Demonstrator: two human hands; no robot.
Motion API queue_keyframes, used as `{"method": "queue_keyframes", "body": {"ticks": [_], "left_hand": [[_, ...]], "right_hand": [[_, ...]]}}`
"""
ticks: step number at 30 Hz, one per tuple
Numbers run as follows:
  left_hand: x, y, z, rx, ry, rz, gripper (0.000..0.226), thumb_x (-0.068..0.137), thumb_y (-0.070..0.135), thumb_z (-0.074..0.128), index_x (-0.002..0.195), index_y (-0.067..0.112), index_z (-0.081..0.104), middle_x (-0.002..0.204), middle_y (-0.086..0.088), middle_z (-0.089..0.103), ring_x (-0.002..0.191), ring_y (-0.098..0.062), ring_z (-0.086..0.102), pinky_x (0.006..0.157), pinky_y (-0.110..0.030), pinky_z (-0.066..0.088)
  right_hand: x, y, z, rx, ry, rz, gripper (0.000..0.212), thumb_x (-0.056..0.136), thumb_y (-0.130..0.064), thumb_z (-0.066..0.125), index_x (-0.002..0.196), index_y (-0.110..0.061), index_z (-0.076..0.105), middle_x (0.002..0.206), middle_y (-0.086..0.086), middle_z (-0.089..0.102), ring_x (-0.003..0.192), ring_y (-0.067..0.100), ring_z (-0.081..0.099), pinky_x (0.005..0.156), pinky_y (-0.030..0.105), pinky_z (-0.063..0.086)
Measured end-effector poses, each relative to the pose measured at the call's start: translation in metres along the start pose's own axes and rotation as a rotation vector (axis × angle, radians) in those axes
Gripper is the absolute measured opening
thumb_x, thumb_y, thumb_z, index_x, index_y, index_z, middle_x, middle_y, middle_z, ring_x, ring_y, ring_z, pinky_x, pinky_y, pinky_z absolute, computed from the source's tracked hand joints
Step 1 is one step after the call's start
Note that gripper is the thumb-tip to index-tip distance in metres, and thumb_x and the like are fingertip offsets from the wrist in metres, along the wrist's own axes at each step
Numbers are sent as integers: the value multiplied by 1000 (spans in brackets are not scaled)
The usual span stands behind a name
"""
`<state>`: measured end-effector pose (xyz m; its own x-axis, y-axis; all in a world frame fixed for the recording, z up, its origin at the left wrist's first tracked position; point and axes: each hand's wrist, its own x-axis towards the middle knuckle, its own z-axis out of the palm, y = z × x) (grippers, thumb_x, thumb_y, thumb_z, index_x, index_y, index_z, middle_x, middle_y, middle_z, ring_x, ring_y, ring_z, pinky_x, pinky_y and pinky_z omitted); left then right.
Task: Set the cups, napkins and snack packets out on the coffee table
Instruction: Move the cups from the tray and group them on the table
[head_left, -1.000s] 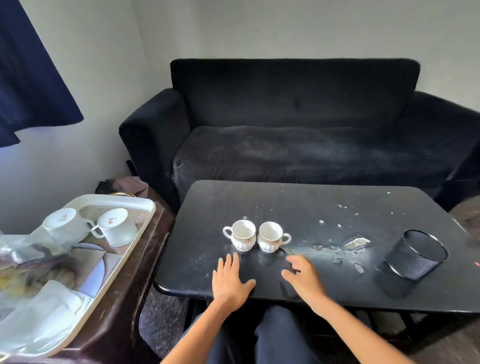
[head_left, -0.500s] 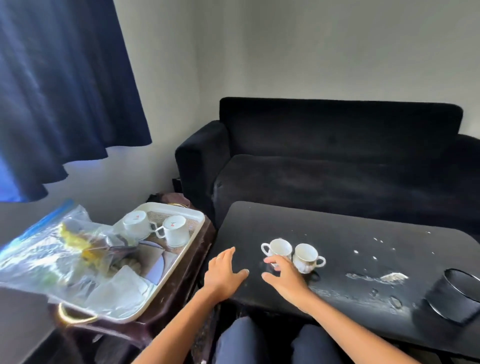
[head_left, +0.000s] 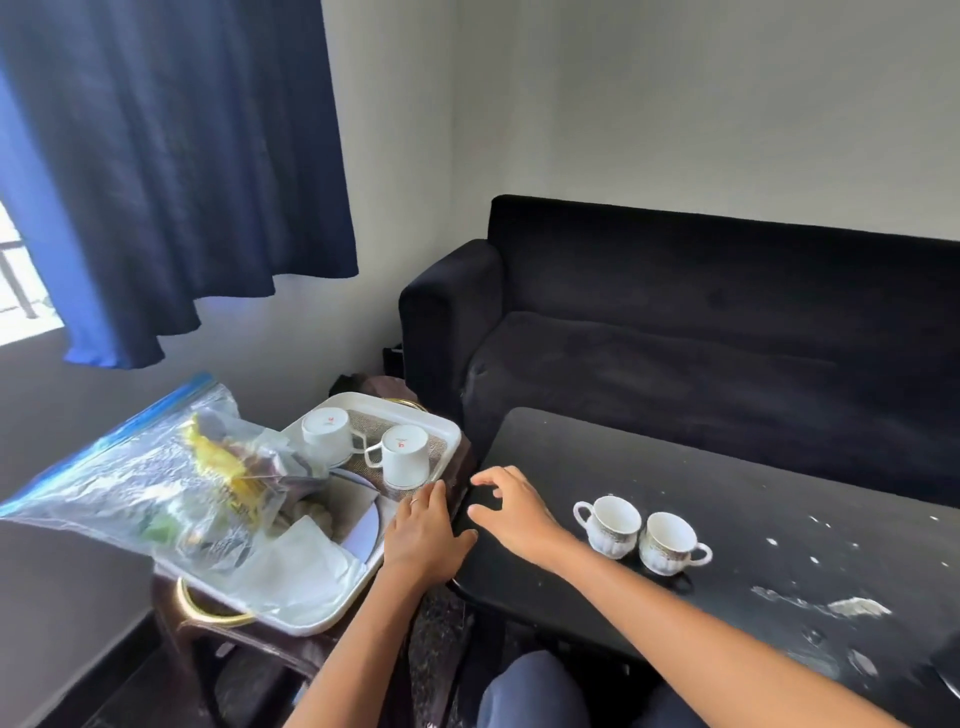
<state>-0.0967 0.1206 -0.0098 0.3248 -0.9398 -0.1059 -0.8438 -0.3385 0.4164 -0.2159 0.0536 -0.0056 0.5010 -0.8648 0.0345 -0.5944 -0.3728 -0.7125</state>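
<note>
Two patterned cups (head_left: 641, 532) upright on black coffee table (head_left: 753, 525), two overturned white cups (head_left: 366, 447) on tray (head_left: 447, 434) at nine o'clock, red base marks unreadable, left hand (head_left: 423, 530) and right hand (head_left: 511, 512) spread wide, nothing held

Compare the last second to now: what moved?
Both hands swung left, off the coffee table toward the tray: the left hand now reaches its near rim, the right hand hovers at the table's left end. Both open, nothing gripped. The view also panned left. Two patterned cups on the table and two upturned cups on the tray stayed put.
</note>
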Motion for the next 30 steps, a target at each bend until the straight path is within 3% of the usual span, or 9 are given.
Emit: {"method": "queue_keyframes", "body": {"ticks": [4, 8, 14, 16, 19, 26, 30], "left_hand": [[2, -3, -6, 115, -95, -15, 88, 90, 52, 50, 152, 13, 1, 161, -8, 3, 148, -28, 3, 119, -46, 12], [2, -5, -6, 138, -204, -83, 97, 89, 55, 50, 151, 10, -8, 161, -8, -2, 148, -29, -2, 118, -49, 10], [4, -6, -14, 58, -247, -120, 99, 88, 56, 51, 151, 12, -11, 161, -5, 1, 148, -25, 5, 114, -51, 25], [4, -6, -17, 48, -253, -126, 97, 89, 57, 50, 151, 11, -9, 161, -4, 3, 148, -25, 8, 112, -50, 27], [3, -7, -21, 48, -269, -130, 95, 90, 57, 49, 152, 10, -7, 161, -4, 5, 147, -25, 12, 111, -48, 29], [2, -9, -27, 47, -266, -107, 93, 91, 55, 48, 152, 8, -4, 160, -5, 11, 145, -25, 19, 108, -45, 32], [3, -10, -31, 26, -267, -105, 83, 94, 51, 45, 152, 8, 3, 158, -8, 19, 143, -26, 25, 109, -44, 32]], "right_hand": [[30, -14, 9, -38, -10, -32, 40, 86, -25, 59, 125, -21, 51, 129, -2, 45, 120, 15, 46, 94, 26, 40], [60, -31, 21, -112, -36, -53, 46, 85, -21, 60, 129, -16, 47, 134, 6, 41, 124, 23, 43, 103, 35, 39], [104, -49, 38, -441, -178, -96, 71, 83, -25, 62, 142, -14, 24, 148, 11, 20, 135, 33, 22, 111, 45, 26], [116, -51, 44, -386, -194, -33, 80, 80, -27, 66, 144, -13, 20, 149, 12, 21, 137, 33, 23, 111, 45, 28], [124, -47, 53, -113, -265, 92, 89, 76, -26, 73, 144, -11, 17, 140, 12, 39, 128, 26, 39, 103, 37, 38], [115, -27, 70, 54, -95, 84, 68, 64, -29, 83, 115, -17, 39, 115, 0, 53, 115, 25, 50, 100, 46, 41], [106, -27, 72, 119, -45, 42, 66, 59, -27, 85, 107, -19, 42, 110, -2, 55, 106, 20, 52, 84, 31, 44]]}}
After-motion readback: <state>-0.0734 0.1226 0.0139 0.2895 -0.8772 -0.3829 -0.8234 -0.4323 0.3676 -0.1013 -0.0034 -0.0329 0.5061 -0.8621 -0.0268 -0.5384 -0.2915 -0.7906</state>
